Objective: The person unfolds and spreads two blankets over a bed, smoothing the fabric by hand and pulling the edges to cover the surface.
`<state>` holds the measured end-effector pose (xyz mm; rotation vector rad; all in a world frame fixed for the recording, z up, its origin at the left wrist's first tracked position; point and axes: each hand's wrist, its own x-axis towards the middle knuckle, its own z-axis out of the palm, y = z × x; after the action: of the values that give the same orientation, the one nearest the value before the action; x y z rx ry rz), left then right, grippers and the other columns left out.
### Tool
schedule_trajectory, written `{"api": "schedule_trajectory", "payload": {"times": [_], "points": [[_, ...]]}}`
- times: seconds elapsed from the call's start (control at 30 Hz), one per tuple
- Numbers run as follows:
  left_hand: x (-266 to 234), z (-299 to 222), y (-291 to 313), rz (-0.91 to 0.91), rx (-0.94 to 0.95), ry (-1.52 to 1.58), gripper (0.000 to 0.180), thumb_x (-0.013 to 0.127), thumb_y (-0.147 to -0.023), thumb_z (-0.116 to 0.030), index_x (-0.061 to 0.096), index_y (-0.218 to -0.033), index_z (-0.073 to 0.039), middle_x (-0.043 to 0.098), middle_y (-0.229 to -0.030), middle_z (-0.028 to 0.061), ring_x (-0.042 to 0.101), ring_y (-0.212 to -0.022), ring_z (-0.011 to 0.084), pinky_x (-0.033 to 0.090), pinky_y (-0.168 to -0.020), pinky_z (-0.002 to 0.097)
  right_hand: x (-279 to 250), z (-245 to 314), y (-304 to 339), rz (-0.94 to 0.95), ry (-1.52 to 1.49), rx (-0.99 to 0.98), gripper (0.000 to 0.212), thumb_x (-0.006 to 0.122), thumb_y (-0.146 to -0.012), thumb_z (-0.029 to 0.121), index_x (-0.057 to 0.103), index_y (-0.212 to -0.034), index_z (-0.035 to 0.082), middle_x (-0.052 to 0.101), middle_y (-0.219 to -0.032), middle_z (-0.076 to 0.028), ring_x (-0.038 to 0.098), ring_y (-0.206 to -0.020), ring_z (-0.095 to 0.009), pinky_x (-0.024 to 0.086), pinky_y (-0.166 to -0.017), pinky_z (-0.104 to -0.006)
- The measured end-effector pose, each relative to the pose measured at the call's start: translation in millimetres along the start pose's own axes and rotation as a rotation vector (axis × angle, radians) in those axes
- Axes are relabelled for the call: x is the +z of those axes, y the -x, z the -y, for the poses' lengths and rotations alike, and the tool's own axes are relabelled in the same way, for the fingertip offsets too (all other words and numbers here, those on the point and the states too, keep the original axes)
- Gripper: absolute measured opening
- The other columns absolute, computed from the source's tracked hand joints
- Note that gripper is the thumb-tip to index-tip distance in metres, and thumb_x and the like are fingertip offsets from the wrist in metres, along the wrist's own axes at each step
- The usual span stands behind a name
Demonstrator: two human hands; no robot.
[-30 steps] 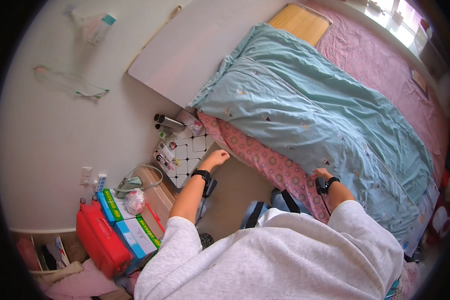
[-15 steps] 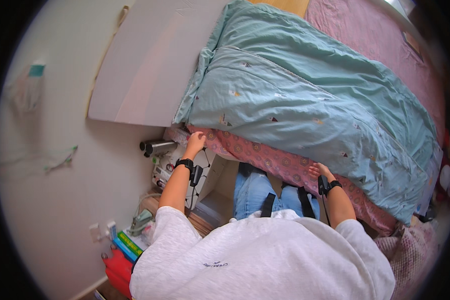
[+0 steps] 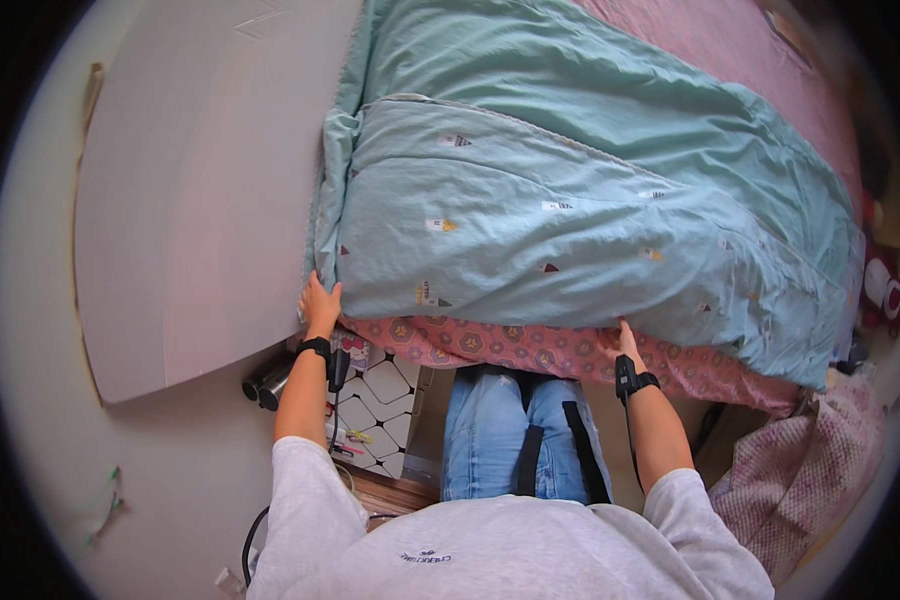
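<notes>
Two bare hands of mine were at the near edge of the bed (image 3: 715, 28). My left hand (image 3: 320, 304) was on the corner of the blue-green quilt (image 3: 530, 220), beside the large grey panel (image 3: 200, 220), its fingers spread against the cloth; whether they pinched it, I could not tell. My right hand (image 3: 625, 346) was farther along that edge, just over the pink patterned sheet (image 3: 490, 343), one digit raised to the quilt's hem; I could not tell whether it gripped anything. The quilt covered the bed from its left edge toward the right. As I judged it, the quilt was mostly spread but not flat: creases crossed its greener far part, and its left edge was bunched.
</notes>
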<state>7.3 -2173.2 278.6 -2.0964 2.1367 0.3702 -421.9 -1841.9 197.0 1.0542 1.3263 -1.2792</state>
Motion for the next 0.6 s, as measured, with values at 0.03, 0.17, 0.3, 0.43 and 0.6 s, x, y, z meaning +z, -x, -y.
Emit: {"api": "schedule_trajectory", "payload": {"times": [0.03,0.17,0.3,0.43,0.6], "points": [[2.5,-4.1,-2.2,0.082,-0.067,-0.084,0.050,0.048,-0.067,-0.031,0.033,-0.106,-0.005,0.039,-0.103,0.0154,0.036,-0.096,0.0294,0.027,-0.079,0.0383,1.9,-2.9,-7.6,-0.018,-0.018,-0.003,0.034,0.048,-0.070,0.025,0.037,-0.099,0.010,0.040,-0.097,-0.009,0.041,-0.087,-0.023,0.035,-0.075,-0.0371],[12.5,28.2,-7.5,0.101,-0.027,-0.225,0.040,0.043,-0.067,-0.034,0.043,-0.095,-0.005,0.044,-0.092,0.0168,0.040,-0.088,0.0312,0.030,-0.074,0.0408,1.5,-2.9,-15.3,0.086,-0.133,-0.064,0.027,0.052,-0.068,0.022,0.043,-0.091,0.010,0.045,-0.091,-0.005,0.043,-0.083,-0.021,0.036,-0.073,-0.0378],[-12.5,46.6,-25.4,-0.019,-0.095,0.254,0.045,0.042,-0.071,-0.029,0.036,-0.101,0.004,0.041,-0.099,0.0231,0.038,-0.094,0.0336,0.030,-0.079,0.0340,2.1,21.7,5.9,0.187,-0.092,-0.213,0.023,0.051,-0.067,0.019,0.045,-0.088,0.012,0.047,-0.084,-0.003,0.044,-0.079,-0.018,0.036,-0.070,-0.0331],[-95.8,47.2,-29.7,-0.111,-0.057,0.303,0.043,0.039,-0.075,-0.035,0.040,-0.097,0.002,0.047,-0.088,0.0208,0.045,-0.083,0.0292,0.034,-0.070,0.0324,17.2,68.2,89.6,0.250,0.087,-0.310,0.024,0.047,-0.067,0.021,0.044,-0.087,0.007,0.046,-0.082,-0.004,0.043,-0.075,-0.015,0.035,-0.067,-0.0294],[-195.8,19.6,0.9,-0.383,0.108,0.232,0.030,0.038,-0.076,-0.027,0.041,-0.084,0.002,0.047,-0.073,0.0198,0.044,-0.069,0.0337,0.035,-0.061,0.0337,16.2,92.8,186.3,0.300,0.125,-0.683,0.029,0.046,-0.068,0.021,0.045,-0.087,-0.002,0.048,-0.083,-0.006,0.045,-0.075,-0.014,0.037,-0.064,-0.0263]]}}
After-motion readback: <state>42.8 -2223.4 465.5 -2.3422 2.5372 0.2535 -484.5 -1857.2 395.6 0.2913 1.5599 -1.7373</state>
